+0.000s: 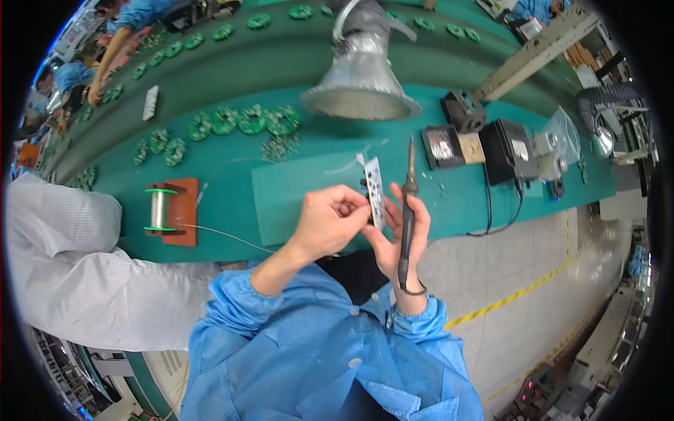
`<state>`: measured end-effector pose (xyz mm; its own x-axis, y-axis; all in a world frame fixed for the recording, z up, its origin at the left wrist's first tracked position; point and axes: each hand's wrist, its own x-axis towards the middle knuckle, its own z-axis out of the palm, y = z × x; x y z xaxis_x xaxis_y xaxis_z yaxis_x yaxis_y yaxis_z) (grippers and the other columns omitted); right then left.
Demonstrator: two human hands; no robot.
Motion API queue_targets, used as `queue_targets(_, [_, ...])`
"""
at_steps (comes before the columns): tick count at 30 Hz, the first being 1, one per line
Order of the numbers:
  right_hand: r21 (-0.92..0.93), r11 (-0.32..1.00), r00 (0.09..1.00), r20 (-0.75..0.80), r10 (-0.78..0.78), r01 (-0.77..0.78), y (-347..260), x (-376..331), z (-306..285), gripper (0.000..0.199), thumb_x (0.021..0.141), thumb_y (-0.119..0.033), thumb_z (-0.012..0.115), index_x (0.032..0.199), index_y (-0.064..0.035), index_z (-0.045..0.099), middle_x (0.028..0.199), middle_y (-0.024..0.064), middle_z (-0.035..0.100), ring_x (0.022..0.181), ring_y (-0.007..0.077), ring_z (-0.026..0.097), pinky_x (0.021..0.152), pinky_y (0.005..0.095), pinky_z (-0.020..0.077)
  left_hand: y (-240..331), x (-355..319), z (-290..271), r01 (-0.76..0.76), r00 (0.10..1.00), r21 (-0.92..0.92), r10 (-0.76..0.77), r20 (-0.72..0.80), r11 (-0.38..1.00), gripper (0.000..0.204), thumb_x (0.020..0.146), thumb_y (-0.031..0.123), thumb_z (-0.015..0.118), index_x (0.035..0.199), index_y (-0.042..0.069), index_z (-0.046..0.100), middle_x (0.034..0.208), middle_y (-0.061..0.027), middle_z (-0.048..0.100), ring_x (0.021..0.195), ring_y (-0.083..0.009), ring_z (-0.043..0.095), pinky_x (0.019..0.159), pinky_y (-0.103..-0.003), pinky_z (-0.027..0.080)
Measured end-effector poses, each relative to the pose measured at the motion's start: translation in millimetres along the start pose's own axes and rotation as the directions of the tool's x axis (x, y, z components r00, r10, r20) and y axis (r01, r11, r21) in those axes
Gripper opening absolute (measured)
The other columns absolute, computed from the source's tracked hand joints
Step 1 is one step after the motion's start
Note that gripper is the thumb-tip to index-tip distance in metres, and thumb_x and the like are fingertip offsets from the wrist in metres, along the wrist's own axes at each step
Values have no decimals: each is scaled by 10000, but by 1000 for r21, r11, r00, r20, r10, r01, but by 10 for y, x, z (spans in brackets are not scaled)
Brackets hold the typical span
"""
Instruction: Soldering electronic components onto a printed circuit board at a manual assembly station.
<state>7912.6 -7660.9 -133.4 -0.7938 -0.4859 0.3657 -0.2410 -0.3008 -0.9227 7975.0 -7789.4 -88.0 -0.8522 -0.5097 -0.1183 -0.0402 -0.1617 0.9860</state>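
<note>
A narrow white circuit board point(375, 188) with dark parts along it stands on edge between my hands, above the green work mat. My left hand point(326, 223) is closed, its thumb and fingertips pinched at the board's lower left side; the fingertips are partly hidden. In my right hand point(414, 235) a soldering iron point(408, 210) with a black handle lies across the fingers, tip pointing up and away. The right thumb and fingers also meet the board's lower end. From a solder wire spool point(161, 209) on a brown stand, a thin wire runs toward my left forearm.
Round green circuit boards point(253, 119) line the bench beyond the mat point(281, 182), beside a pile of small parts point(279, 148). A metal fume hood point(361, 84) hangs ahead. On the right stand a tip-cleaning tray point(443, 147) and black soldering station point(510, 152). Another person's sleeve point(63, 217) is close left.
</note>
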Motion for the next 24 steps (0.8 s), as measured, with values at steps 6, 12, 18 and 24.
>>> queue_targets(6, [-202, 971, 991, -51, 123, -131, 11, 42, 20, 783, 692, 73, 715, 1319, -72, 269, 1368, 182, 359, 1128, 287, 523, 943, 395, 455, -317, 166, 6, -28, 999, 120, 32, -28, 992, 149, 793, 89, 662, 859, -44, 650, 757, -91, 674, 710, -130, 645, 630, -267, 524])
queue_targets(12, [-241, 966, 996, -23, 90, -92, 124, 10, 71, 803, 698, 84, 704, 1344, -64, 249, 1370, 176, 341, 1113, 271, 521, 940, 393, 448, -394, 181, -26, 76, 996, 38, -74, -41, 996, 139, 801, 23, 642, 883, -84, 606, 825, -128, 668, 776, -150, 652, 670, -256, 528])
queue_targets(18, [-154, 976, 983, -115, 140, -157, 165, 12, 89, 783, 702, 13, 749, 1320, -49, 271, 1354, 176, 361, 1108, 260, 523, 920, 365, 455, -394, 269, 5, 107, 994, 67, -106, -21, 992, 130, 806, 30, 645, 865, -77, 602, 814, -138, 672, 744, -148, 653, 632, -250, 526])
queue_targets(24, [-4, 996, 981, -173, 83, -85, -24, 67, 78, 820, 711, 40, 711, 1359, -84, 225, 1406, 176, 312, 1178, 309, 484, 967, 400, 435, -70, 222, 136, -59, 998, 48, 59, 3, 997, 143, 790, 58, 657, 840, -72, 627, 747, -128, 677, 690, -142, 665, 605, -259, 542])
